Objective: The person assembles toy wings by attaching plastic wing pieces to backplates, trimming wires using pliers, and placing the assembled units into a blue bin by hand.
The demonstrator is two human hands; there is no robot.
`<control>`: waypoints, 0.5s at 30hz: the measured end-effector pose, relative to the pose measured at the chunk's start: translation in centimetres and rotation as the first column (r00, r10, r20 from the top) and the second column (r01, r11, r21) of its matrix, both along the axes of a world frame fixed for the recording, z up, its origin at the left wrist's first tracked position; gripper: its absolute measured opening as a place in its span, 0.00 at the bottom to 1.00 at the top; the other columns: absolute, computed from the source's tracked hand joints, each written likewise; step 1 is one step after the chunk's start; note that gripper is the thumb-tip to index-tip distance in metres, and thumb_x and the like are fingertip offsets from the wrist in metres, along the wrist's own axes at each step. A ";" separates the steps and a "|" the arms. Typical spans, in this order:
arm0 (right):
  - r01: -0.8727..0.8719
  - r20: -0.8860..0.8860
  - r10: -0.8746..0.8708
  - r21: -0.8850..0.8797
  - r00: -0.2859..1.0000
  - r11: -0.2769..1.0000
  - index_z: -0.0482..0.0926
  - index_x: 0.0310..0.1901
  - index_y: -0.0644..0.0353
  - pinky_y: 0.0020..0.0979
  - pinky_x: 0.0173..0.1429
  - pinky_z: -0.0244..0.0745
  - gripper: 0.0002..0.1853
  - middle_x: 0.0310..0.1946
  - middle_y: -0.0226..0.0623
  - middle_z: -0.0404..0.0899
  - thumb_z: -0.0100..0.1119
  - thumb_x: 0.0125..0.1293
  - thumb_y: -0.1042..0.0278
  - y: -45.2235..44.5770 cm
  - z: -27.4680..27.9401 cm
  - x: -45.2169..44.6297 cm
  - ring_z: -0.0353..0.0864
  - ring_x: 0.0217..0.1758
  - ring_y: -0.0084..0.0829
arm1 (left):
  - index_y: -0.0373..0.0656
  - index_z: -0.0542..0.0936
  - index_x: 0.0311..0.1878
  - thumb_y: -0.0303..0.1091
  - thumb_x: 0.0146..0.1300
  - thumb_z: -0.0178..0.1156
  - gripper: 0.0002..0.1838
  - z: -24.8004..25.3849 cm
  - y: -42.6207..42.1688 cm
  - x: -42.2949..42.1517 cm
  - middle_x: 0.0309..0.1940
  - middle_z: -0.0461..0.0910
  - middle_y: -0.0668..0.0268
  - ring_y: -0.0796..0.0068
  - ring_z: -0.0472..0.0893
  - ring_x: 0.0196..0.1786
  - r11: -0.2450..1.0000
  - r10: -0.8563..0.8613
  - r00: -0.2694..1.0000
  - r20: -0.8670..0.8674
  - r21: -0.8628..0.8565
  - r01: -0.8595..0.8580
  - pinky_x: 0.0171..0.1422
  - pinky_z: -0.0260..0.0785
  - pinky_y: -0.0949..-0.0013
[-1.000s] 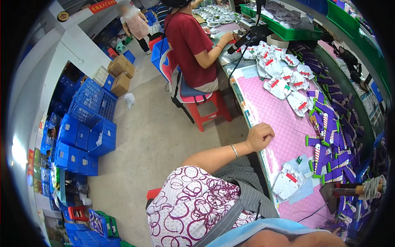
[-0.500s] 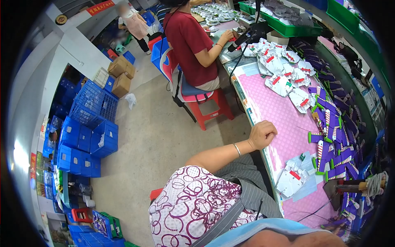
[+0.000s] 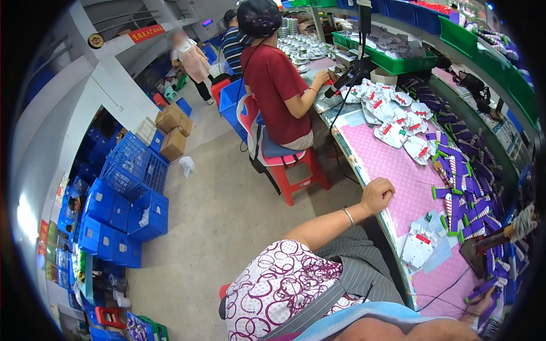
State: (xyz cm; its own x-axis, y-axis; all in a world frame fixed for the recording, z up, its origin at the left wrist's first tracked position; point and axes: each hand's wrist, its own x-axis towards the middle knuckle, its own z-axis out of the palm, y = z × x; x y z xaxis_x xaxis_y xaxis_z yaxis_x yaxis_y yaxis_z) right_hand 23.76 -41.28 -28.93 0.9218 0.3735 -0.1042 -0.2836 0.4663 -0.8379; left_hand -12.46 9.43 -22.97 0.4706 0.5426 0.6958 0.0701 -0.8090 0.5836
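Observation:
My left hand [image 3: 378,195], with a bracelet on the wrist, rests at the front edge of the pink-covered table [image 3: 375,153]. Its fingers are loosely curled, with nothing seen in them. At the lower right edge, my right hand [image 3: 481,306] is among purple toy parts with green ends [image 3: 455,213] and touches some of them. Its fingers are partly hidden, so I cannot tell whether it grips one. Between my hands, a white plastic shell with a red piece [image 3: 420,245] lies on a pale sheet [image 3: 441,257].
A heap of similar white shells [image 3: 392,133] lies farther along the table. Beyond it, a co-worker in a dark red shirt [image 3: 276,79] sits on a red stool [image 3: 301,176]. A dark tool with a cord-wrapped handle [image 3: 520,224] stands at right. Blue crates [image 3: 105,216] are stacked at left.
The view has tilted up, so the scene sits lower and farther right. My right hand has come into view among the purple parts. The left hand stays at the table edge.

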 end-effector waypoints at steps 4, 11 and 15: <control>0.049 0.068 -0.047 -0.027 0.997 0.998 0.67 0.60 0.57 0.25 0.48 0.64 0.23 0.48 0.29 0.75 0.51 0.68 0.54 0.1 -0.8 1.4 0.72 0.46 0.22 | 0.41 0.75 0.23 0.23 0.47 0.54 0.02 -0.2 0.0 -0.1 0.24 0.76 0.61 0.61 0.76 0.32 1.000 -0.001 1.000 0.009 -0.008 0.001 0.36 0.68 0.62; 0.030 0.086 -0.036 0.070 0.996 0.997 0.67 0.59 0.57 0.24 0.47 0.64 0.23 0.47 0.29 0.75 0.51 0.68 0.53 2.2 0.1 2.1 0.72 0.45 0.23 | 0.41 0.77 0.36 0.21 0.49 0.54 0.10 1.7 -7.2 1.9 0.34 0.77 0.61 0.60 0.77 0.39 0.871 -0.467 0.867 0.173 -0.080 0.485 0.44 0.69 0.63; -0.053 0.060 0.052 0.024 0.997 0.998 0.68 0.58 0.57 0.25 0.47 0.65 0.22 0.47 0.30 0.75 0.52 0.68 0.53 -0.8 0.0 0.6 0.72 0.44 0.24 | 0.44 0.77 0.37 0.28 0.49 0.60 0.10 3.6 -13.2 3.5 0.46 0.74 0.60 0.61 0.74 0.51 0.738 -0.659 0.750 -0.058 0.147 0.659 0.55 0.63 0.54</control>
